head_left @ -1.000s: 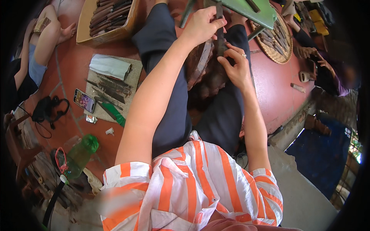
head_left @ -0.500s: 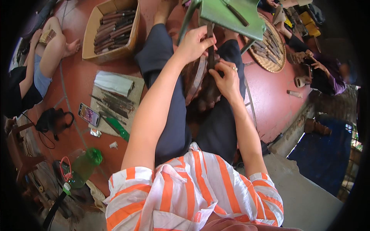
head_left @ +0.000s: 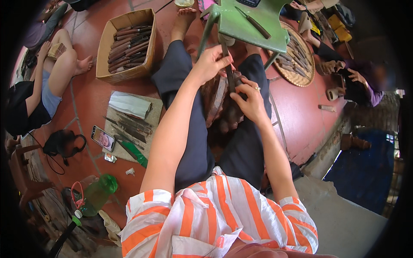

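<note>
A dark, narrow flat bar [head_left: 230,78], perhaps a file or a blade, lies lengthwise between my hands above my knees; its exact kind is not plain. My left hand [head_left: 211,64] grips its far part with thumb and fingers. Nearer to me, my right hand [head_left: 249,101], with a ring on one finger, pinches the near end. Just below the bar, a rough brown block [head_left: 216,103] and dark brown lumps [head_left: 231,118] sit between my legs, partly hidden by my hands. Beyond them stands a green plastic stool [head_left: 230,21], with a dark-handled knife [head_left: 258,26] on it.
A cardboard box [head_left: 105,56] of dark-handled pieces stands at the far left. Nearer lie a mat [head_left: 157,107] with blades and a folded cloth, a phone [head_left: 103,138] and a green bottle [head_left: 101,189]. At right is a woven tray [head_left: 304,79] of knives. Other people sit on both sides.
The whole view has shifted, so the surroundings sit lower in the picture. The bar's far end has swung left, and it now slants slightly. Both hands keep their hold on it.
</note>
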`<state>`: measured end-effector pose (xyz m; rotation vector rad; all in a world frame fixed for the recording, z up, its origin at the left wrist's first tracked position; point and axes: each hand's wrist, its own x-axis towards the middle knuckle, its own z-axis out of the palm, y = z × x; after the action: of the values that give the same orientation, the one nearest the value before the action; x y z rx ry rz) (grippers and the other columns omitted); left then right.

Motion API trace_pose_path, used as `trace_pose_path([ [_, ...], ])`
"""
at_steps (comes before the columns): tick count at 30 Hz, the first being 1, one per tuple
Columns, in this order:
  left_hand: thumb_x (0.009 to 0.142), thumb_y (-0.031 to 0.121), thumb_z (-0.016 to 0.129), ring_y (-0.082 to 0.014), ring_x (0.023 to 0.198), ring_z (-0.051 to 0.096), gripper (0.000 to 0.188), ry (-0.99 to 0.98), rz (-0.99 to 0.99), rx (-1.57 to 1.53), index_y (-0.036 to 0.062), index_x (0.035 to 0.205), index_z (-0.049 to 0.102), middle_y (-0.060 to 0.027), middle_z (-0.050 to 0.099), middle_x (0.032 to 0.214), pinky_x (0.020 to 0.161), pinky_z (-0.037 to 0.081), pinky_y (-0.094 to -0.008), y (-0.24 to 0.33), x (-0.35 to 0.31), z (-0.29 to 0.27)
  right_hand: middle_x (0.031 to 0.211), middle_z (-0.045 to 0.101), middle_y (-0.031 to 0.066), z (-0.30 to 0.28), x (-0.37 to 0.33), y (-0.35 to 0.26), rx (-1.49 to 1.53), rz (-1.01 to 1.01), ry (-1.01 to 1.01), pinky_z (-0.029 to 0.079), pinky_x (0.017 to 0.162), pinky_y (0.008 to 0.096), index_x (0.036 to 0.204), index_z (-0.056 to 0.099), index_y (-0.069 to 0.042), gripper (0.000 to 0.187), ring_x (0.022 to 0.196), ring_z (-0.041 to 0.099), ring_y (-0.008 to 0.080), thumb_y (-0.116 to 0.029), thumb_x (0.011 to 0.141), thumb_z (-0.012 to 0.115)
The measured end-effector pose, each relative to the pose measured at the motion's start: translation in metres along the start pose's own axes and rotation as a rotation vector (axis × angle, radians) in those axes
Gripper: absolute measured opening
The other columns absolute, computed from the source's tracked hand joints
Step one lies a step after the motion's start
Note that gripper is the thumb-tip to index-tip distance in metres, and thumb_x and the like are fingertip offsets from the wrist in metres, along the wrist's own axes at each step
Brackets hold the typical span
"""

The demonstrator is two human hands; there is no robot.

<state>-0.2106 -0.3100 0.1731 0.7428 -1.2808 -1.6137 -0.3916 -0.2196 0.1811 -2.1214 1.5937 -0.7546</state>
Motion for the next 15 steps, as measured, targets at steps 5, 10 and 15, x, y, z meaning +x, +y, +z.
trace_pose_path([
  [5, 0.092, 0.012, 0.059, -0.0110, 0.076, 0.066, 0.010, -0.015, 0.060, 0.110, 0.0031, 0.093, 0.055, -0.0036, 0.064, 0.081, 0.053, 0.051, -0.0229, 0.004, 0.011, 0.007, 0.090, 0.065, 0.0130, 0.002, 0.004, 0.002, -0.050, -0.022, 0.060, 0.047, 0.086, 0.0414, 0.080, 0.063, -0.004, 0.016, 0.116, 0.053, 0.0315, -0.016, 0.075, 0.072],
  [10, 0.092, 0.014, 0.059, -0.0112, 0.075, 0.066, 0.011, -0.023, 0.080, 0.189, 0.0030, 0.093, 0.055, -0.0031, 0.063, 0.082, 0.053, 0.051, -0.0236, 0.008, 0.011, 0.008, 0.092, 0.067, 0.0100, 0.010, 0.008, -0.004, -0.044, 0.081, 0.076, 0.046, 0.087, 0.0400, 0.080, 0.064, -0.003, 0.017, 0.114, 0.054, 0.0308, -0.016, 0.075, 0.073],
  [15, 0.093, 0.017, 0.059, -0.0117, 0.075, 0.065, 0.017, -0.021, 0.059, 0.173, 0.0017, 0.096, 0.054, -0.0038, 0.062, 0.081, 0.054, 0.052, -0.0242, 0.004, 0.012, 0.018, 0.093, 0.067, 0.0099, -0.007, 0.004, 0.017, 0.046, -0.051, -0.020, 0.046, 0.086, 0.0384, 0.083, 0.064, -0.002, 0.020, 0.114, 0.054, 0.0305, -0.017, 0.074, 0.074],
])
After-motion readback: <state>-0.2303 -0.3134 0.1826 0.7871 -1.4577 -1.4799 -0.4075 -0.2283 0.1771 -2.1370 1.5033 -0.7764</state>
